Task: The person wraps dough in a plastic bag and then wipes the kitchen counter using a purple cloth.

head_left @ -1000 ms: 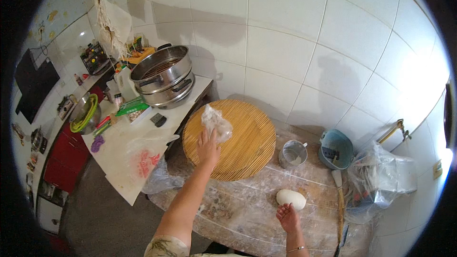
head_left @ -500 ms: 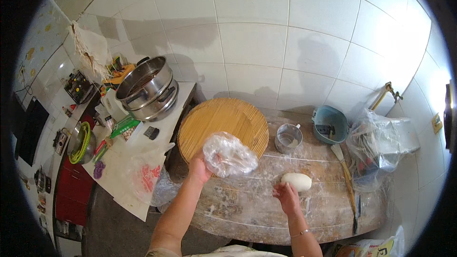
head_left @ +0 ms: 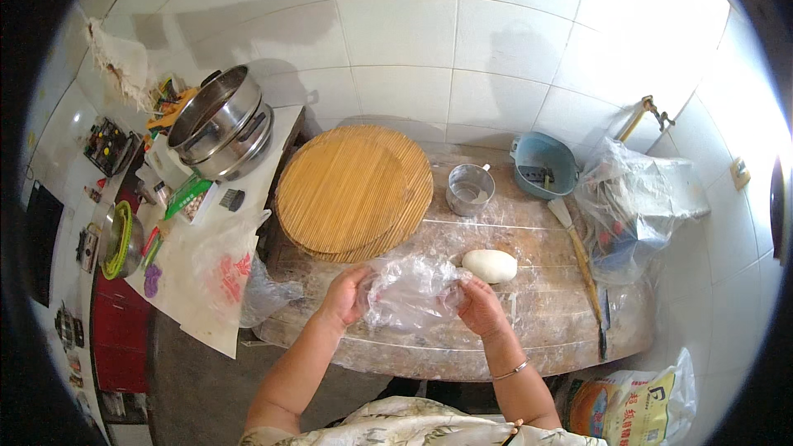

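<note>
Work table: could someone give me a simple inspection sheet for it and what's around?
Surface: wooden table, whitish streaks.
Job's things: clear plastic bag; white dough-like lump just beyond the right hand.
Clutter: round slatted board, metal cup, blue basin, brush.
Hands: left hand and right hand both hold the bag.
Cables: nothing seen near the hands.
Surroundings: tiled wall, stacked steel pots, printed sack.

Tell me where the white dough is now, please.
In the head view, the white dough lies on the table right of centre, just beyond the right hand, with the metal cup behind.
</note>
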Demonstrator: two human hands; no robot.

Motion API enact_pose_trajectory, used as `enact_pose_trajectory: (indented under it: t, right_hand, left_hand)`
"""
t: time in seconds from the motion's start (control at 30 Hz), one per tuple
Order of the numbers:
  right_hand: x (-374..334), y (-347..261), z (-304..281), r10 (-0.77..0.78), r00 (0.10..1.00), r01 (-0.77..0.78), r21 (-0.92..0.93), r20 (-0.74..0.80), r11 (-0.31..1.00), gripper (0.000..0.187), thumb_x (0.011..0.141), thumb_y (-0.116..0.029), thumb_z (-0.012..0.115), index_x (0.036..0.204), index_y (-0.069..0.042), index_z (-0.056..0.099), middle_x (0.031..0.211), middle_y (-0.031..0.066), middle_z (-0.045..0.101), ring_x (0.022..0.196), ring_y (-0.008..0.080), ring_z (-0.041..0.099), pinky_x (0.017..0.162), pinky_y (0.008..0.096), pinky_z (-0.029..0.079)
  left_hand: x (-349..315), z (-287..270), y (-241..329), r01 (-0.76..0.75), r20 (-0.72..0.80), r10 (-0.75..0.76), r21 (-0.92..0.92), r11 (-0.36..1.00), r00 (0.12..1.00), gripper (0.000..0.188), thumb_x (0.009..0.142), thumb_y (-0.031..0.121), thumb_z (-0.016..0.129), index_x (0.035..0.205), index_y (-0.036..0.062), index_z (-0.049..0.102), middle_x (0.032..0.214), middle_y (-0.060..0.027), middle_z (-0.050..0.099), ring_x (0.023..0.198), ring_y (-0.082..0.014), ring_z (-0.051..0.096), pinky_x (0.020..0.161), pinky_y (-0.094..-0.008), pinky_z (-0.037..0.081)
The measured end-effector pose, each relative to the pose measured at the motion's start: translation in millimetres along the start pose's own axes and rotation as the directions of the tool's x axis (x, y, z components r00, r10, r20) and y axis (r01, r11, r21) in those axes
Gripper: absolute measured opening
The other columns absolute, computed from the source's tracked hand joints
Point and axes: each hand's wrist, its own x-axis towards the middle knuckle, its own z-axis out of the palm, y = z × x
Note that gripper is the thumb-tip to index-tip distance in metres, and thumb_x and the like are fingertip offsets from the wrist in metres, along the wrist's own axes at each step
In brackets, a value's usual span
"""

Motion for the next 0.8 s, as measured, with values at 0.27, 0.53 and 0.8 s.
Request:
enact_pose_trajectory:
  t: [0.27,0.53,0.8]
  right_hand:
    - [-40.2,-51.1,11.5,-0.227,0.969,0.242,-0.541,0.096,0.806,0.01,0.087,0.001,0.057,0.088,-0.005,0.065,0.097,0.0078,0.064,0.088,0.0212,0.062,0.081,0.0338,0.049]
    - [-65.2,-57.8,72.4,-0.479,0.547,0.648,-0.709,0.687,-0.277,0.03,0.07,-0.005,0.062,0.097,-0.014,0.07,0.115,0.0129,0.06,0.107,0.0336,0.056,0.091,0.0444,0.045]
    - [-47.6,-27.5,25.8,-0.411,0.911,0.365,-0.423,-0.02,0.829,0.057,0.093,-0.041,0.054,0.135,-0.004,0.041,0.131,0.0137,0.05,0.116,0.0235,0.051,0.094,0.0392,0.043]
  left_hand:
    - [-26.2,46.7,20.5,-0.363,0.008,0.411,0.485,0.796,0.911,0.012,0.094,0.009,0.052,0.099,0.0031,0.062,0.089,-0.0053,0.064,0.073,-0.0155,0.061,0.062,-0.0273,0.049]
    - [-34.6,95.4,41.9,-0.43,0.07,0.424,0.126,0.894,0.903,0.034,0.097,0.024,0.046,0.123,0.0038,0.054,0.111,-0.0139,0.061,0.088,-0.0229,0.062,0.07,-0.0341,0.052]
    - [-35.9,95.7,29.2,0.199,0.478,0.113,-0.554,0.808,0.871,0.045,0.098,0.032,0.04,0.128,-0.0007,0.046,0.123,-0.0273,0.052,0.106,-0.04,0.058,0.091,-0.0559,0.047]
